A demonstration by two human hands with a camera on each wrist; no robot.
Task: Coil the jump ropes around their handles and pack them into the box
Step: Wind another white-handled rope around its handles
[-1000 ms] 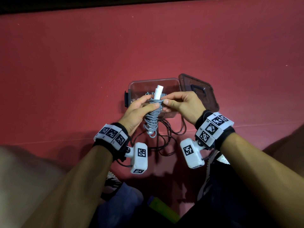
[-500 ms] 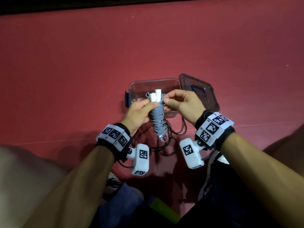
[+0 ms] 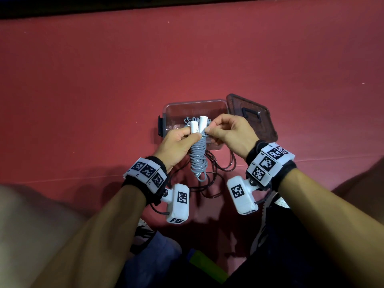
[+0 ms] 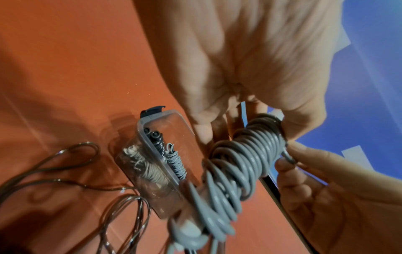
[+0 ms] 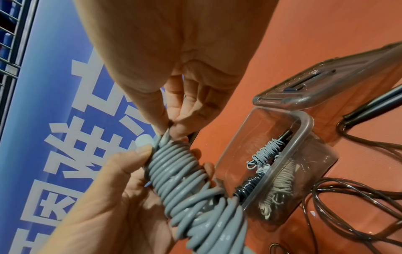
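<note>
Hiding most of both white handles (image 3: 198,126): grey rope coil (image 3: 198,154) | left hand (image 3: 176,145) wraps coil | right hand (image 3: 229,135) pinches rope end at coil top | above clear box (image 3: 193,103)

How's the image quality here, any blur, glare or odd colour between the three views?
Head view: dim but sharp, with dark shadows under the forearms on the red floor. Left wrist view: the grey rope coil smears with blur at its near end; the floor looks orange. Right wrist view: sharper, with faint glare on the clear box rim.
</note>
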